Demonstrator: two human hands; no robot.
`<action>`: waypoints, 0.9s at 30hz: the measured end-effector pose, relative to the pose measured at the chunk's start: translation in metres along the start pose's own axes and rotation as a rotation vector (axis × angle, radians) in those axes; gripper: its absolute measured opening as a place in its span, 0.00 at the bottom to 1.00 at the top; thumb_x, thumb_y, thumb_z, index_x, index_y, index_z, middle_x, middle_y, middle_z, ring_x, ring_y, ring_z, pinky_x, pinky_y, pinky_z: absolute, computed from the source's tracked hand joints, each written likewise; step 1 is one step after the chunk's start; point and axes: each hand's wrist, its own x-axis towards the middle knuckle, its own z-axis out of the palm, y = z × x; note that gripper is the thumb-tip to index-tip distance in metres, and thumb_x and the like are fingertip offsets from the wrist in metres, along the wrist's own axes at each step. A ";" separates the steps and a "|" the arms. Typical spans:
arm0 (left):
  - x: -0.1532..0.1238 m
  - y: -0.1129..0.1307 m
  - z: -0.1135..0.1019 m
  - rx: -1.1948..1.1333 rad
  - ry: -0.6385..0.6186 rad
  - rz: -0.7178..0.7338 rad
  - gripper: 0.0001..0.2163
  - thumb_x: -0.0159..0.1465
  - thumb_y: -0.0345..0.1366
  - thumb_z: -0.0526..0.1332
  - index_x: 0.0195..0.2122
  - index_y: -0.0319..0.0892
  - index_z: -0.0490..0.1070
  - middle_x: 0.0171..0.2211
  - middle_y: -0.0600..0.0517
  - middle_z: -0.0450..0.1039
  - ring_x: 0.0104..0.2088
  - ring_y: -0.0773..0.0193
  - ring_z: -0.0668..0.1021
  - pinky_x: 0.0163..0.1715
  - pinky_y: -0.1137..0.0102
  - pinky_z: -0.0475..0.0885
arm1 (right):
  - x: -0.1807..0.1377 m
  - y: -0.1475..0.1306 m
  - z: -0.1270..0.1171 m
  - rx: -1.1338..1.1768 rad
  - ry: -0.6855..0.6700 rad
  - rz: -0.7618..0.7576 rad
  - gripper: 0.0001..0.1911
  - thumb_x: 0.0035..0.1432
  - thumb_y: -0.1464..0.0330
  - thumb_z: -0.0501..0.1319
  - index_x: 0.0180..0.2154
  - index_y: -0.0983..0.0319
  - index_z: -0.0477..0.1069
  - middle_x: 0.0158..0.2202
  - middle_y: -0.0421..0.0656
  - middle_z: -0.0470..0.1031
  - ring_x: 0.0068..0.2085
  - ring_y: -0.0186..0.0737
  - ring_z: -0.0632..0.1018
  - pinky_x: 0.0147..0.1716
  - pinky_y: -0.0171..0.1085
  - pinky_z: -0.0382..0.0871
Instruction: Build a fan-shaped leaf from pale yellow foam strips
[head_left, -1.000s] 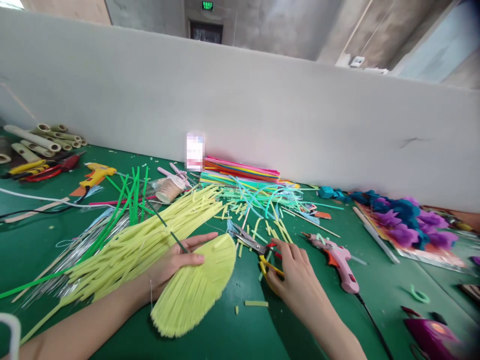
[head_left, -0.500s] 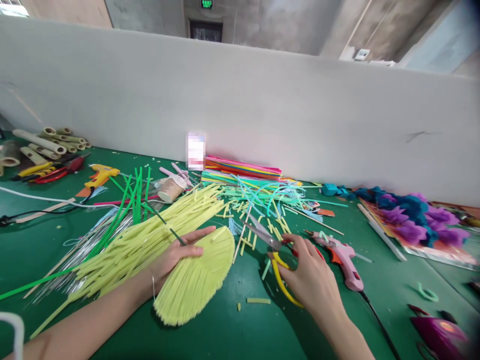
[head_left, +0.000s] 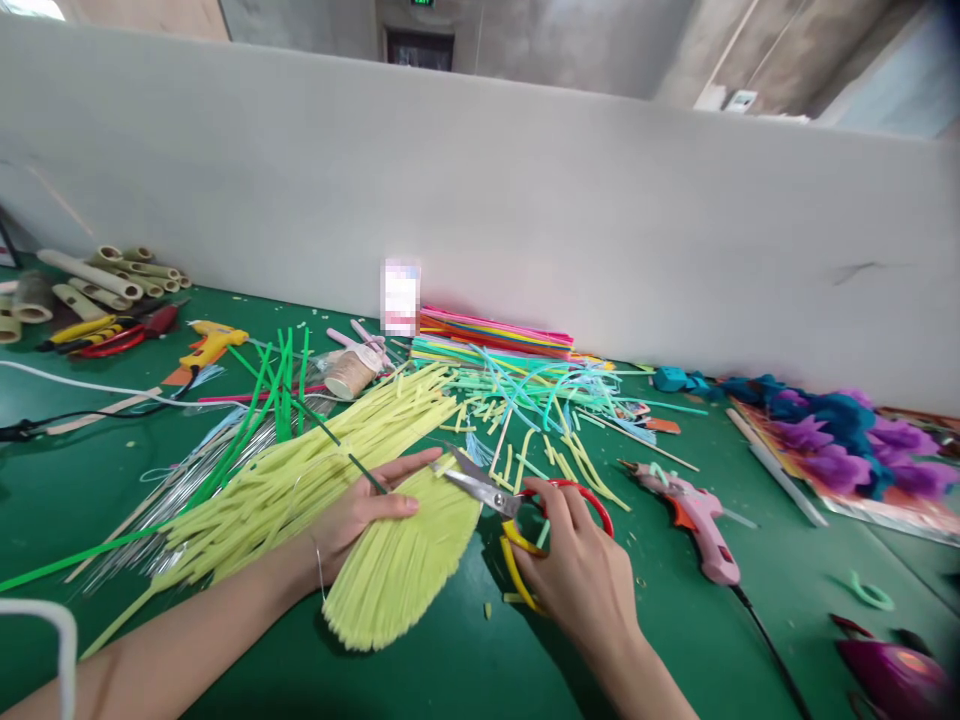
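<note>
My left hand (head_left: 358,510) lies flat, fingers stretched out, pressing on a leaf-shaped piece made of pale yellow strips (head_left: 401,565) on the green table (head_left: 420,675). A thin dark green wire (head_left: 341,452) runs under its fingers. My right hand (head_left: 577,570) grips scissors with red and yellow handles (head_left: 517,515). The scissors' blades are open, their tips at the upper edge of the yellow piece, close to my left fingertips.
A heap of loose yellow strips (head_left: 315,460) and green sticks (head_left: 281,385) lies to the left. A pink glue gun (head_left: 694,515) rests at the right, a yellow glue gun (head_left: 210,345) at the back left. Coloured strip stacks (head_left: 495,335) line the white partition (head_left: 525,200). Blue-purple flowers (head_left: 832,435) lie far right.
My right hand picked the scissors up from the table, and brought them left to the edge of the yellow piece. My left hand stayed on the piece.
</note>
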 end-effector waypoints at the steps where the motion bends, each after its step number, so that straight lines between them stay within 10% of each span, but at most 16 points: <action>1: 0.000 -0.001 0.000 0.006 -0.002 0.005 0.28 0.58 0.24 0.63 0.60 0.47 0.65 0.53 0.47 0.75 0.46 0.51 0.80 0.48 0.58 0.72 | 0.000 0.000 0.000 -0.009 0.004 0.021 0.19 0.54 0.65 0.58 0.49 0.59 0.64 0.42 0.45 0.76 0.27 0.41 0.79 0.19 0.35 0.65; 27: 0.003 -0.001 -0.002 -0.014 0.055 -0.062 0.26 0.56 0.23 0.65 0.56 0.43 0.70 0.51 0.42 0.77 0.44 0.48 0.81 0.47 0.55 0.73 | -0.004 0.021 0.015 -0.078 0.109 -0.240 0.16 0.67 0.70 0.49 0.53 0.65 0.66 0.38 0.44 0.81 0.28 0.35 0.79 0.21 0.34 0.61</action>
